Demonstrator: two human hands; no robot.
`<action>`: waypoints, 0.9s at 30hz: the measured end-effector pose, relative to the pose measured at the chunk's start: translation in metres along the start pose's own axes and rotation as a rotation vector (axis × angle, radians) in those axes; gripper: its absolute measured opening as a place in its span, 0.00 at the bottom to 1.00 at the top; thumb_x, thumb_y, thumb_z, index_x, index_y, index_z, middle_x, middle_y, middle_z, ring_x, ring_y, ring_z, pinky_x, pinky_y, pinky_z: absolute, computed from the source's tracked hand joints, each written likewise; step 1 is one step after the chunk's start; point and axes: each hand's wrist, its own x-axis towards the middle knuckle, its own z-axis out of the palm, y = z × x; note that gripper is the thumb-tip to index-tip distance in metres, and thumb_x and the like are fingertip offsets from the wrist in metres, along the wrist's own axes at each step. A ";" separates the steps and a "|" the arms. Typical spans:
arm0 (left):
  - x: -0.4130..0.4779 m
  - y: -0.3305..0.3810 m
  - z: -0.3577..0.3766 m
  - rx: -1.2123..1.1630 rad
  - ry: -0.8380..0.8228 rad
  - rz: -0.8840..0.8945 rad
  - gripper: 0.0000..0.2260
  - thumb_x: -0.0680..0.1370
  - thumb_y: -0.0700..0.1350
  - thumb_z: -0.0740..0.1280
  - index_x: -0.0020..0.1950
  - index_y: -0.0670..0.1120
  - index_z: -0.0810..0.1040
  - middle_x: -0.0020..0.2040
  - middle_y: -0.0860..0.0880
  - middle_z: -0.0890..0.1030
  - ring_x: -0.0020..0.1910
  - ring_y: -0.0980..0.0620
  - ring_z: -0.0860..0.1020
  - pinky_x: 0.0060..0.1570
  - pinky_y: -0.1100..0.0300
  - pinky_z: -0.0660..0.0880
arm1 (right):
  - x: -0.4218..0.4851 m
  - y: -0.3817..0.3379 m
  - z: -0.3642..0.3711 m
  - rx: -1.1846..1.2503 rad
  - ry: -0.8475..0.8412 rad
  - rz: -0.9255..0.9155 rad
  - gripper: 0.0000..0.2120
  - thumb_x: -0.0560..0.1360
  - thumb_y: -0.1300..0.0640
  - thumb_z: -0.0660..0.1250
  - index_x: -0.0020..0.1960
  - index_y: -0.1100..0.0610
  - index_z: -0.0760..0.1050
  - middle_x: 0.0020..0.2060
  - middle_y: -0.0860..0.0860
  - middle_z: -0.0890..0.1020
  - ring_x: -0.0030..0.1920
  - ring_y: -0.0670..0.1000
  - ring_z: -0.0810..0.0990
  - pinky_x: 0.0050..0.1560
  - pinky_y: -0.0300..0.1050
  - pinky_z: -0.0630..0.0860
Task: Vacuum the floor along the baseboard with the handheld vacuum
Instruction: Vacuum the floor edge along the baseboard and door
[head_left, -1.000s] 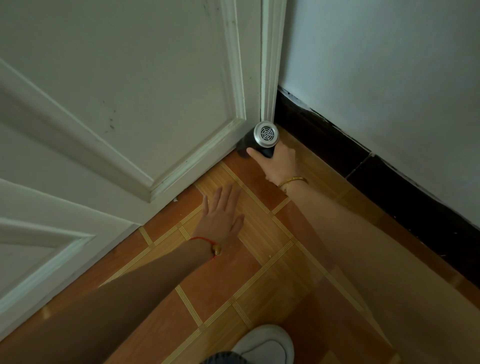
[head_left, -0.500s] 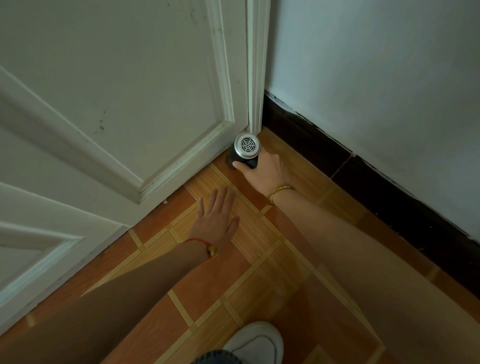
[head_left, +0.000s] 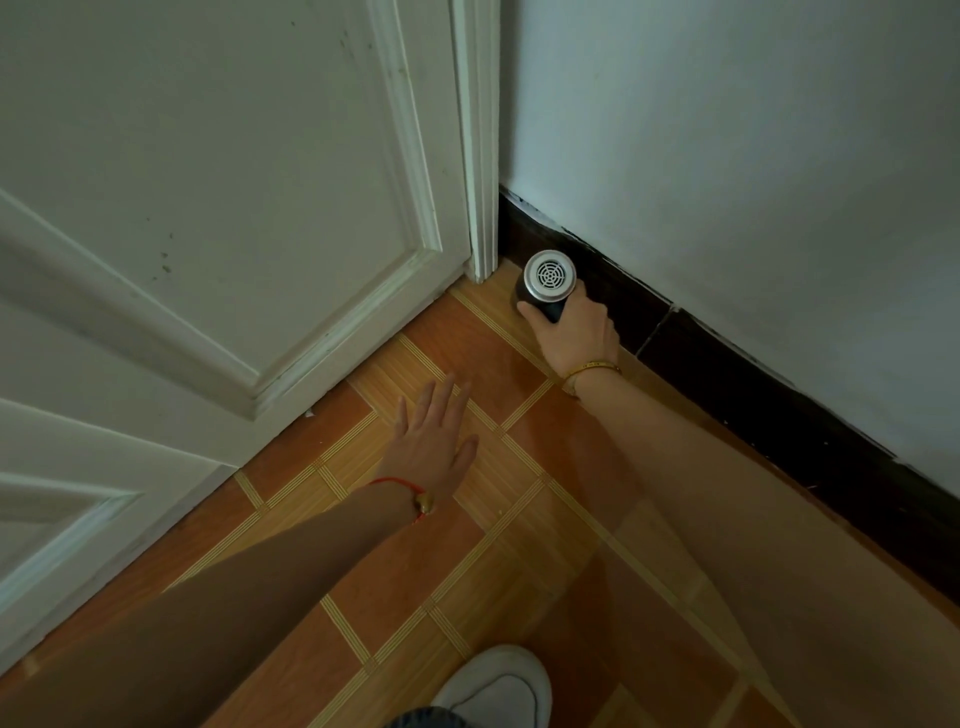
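Observation:
A small black handheld vacuum (head_left: 548, 283) with a round silver vented end stands nose-down on the tiled floor (head_left: 519, 519), in the corner where the dark baseboard (head_left: 727, 384) meets the white door frame (head_left: 480, 156). My right hand (head_left: 576, 332) grips its body from below, with the baseboard just behind it. My left hand (head_left: 431, 441) lies flat on the floor tiles with fingers straight and spread, holding nothing. The vacuum's nozzle is hidden beneath its body.
A white panelled door (head_left: 208, 208) fills the left side, its bottom edge close to my left hand. A white wall (head_left: 753, 156) rises above the baseboard on the right. My white shoe (head_left: 498, 686) shows at the bottom edge.
My right hand has carried the vacuum rightward, from the foot of the door past the frame to the start of the baseboard. My left hand stays flat on the floor.

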 end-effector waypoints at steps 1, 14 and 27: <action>0.001 0.001 0.000 0.004 -0.001 0.001 0.28 0.84 0.55 0.49 0.81 0.49 0.42 0.81 0.48 0.41 0.80 0.46 0.40 0.77 0.43 0.40 | 0.000 0.001 -0.002 0.006 0.000 0.006 0.33 0.77 0.40 0.68 0.72 0.60 0.67 0.63 0.61 0.79 0.63 0.63 0.79 0.56 0.53 0.76; 0.006 0.012 0.005 0.012 0.012 0.035 0.28 0.84 0.55 0.49 0.80 0.51 0.39 0.81 0.48 0.41 0.80 0.46 0.40 0.77 0.43 0.39 | -0.002 0.011 -0.012 -0.047 0.015 0.039 0.34 0.77 0.39 0.68 0.73 0.61 0.66 0.63 0.62 0.79 0.63 0.63 0.79 0.58 0.56 0.76; 0.010 0.024 0.010 0.021 0.016 0.077 0.28 0.84 0.55 0.49 0.80 0.50 0.39 0.81 0.48 0.41 0.80 0.47 0.40 0.77 0.44 0.38 | -0.007 0.033 -0.034 -0.004 -0.035 0.070 0.34 0.75 0.39 0.69 0.73 0.58 0.68 0.64 0.60 0.79 0.65 0.61 0.77 0.62 0.56 0.75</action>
